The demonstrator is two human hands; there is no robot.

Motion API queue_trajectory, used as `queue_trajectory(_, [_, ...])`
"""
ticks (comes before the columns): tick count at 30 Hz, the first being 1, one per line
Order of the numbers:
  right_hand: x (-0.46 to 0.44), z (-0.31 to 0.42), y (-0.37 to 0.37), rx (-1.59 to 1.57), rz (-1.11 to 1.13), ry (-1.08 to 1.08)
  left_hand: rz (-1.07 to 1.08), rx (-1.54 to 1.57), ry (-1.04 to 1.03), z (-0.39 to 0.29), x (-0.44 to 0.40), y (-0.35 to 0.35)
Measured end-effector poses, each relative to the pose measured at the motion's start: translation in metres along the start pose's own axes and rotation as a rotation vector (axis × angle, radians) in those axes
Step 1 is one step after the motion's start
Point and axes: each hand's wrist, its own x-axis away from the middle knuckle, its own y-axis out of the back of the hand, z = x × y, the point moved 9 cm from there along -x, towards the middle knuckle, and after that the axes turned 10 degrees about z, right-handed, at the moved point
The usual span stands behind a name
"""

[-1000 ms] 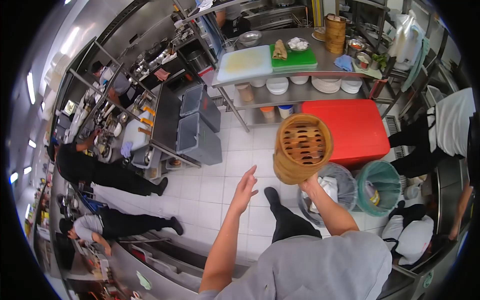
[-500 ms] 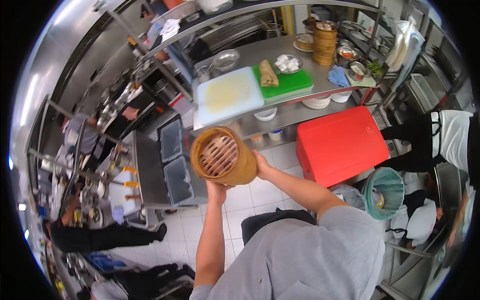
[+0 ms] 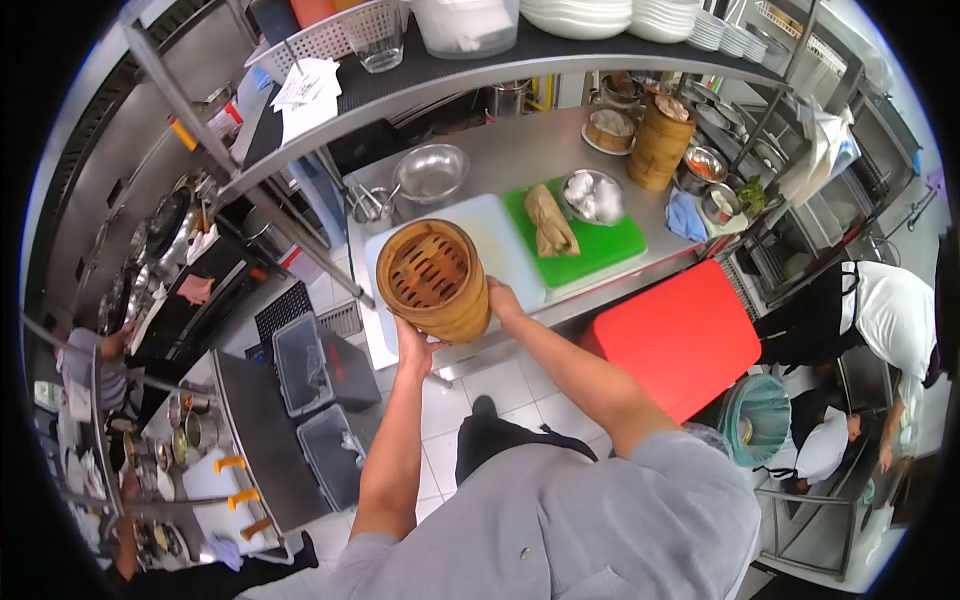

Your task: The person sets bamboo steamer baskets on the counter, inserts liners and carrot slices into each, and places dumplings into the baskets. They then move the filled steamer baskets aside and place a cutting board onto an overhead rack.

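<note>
A stack of round bamboo steamers, its top tray showing bare slats, is held in both hands over the near edge of the steel counter. My left hand supports it from below at the near side. Around its right side wraps my right hand. Behind the stack lies a white cutting board. To the right, a green board bears a brown wrapped bundle and a metal bowl of white pieces.
An empty metal bowl, another steamer stack and a blue cloth stand on the counter. Overhead runs a shelf with white plates. A red box and a green-lined bin are at right, near other people.
My left hand was free and has joined the right on the steamer stack. The stack has moved left and over the counter edge, and the counter is now closer.
</note>
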Motion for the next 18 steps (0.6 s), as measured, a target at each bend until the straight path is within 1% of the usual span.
queue_trajectory(2, [-0.019,0.012,0.001,0.027,-0.003,-0.058,-0.014,-0.028,0.049,-0.01,-0.03,0.013])
queue_trajectory(4, [-0.008,0.031,-0.017,-0.114,0.203,-0.144,-0.01,-0.042,0.098,-0.011,-0.051,0.029])
queue_trajectory(6, [0.0,0.059,-0.022,-0.127,0.218,-0.164,-0.006,-0.063,0.146,-0.01,-0.068,0.037])
queue_trajectory(8, [-0.009,0.07,-0.026,-0.145,0.243,-0.185,-0.08,-0.07,0.15,-0.017,-0.075,0.046])
queue_trajectory(10, [-0.027,0.082,-0.042,-0.091,0.453,-0.183,-0.058,-0.037,0.072,-0.032,-0.082,0.053])
queue_trajectory(12, [-0.052,0.09,-0.058,-0.124,0.515,-0.221,-0.154,-0.016,0.003,-0.05,-0.091,0.071])
queue_trajectory(14, [-0.075,0.099,-0.086,-0.161,0.668,-0.172,-0.244,-0.019,-0.125,-0.076,-0.098,0.089])
queue_trajectory(15, [-0.088,0.102,-0.097,-0.258,0.678,-0.129,-0.297,-0.025,-0.184,-0.084,-0.102,0.1])
queue_trajectory(16, [-0.091,0.107,-0.106,-0.265,0.709,-0.149,-0.347,-0.037,-0.243,-0.094,-0.104,0.112])
queue_trajectory(17, [-0.096,0.114,-0.113,-0.2,0.737,-0.173,-0.359,-0.007,-0.209,-0.099,-0.107,0.122])
queue_trajectory(18, [-0.104,0.123,-0.12,-0.128,0.763,-0.186,-0.383,-0.012,-0.222,-0.11,-0.107,0.126])
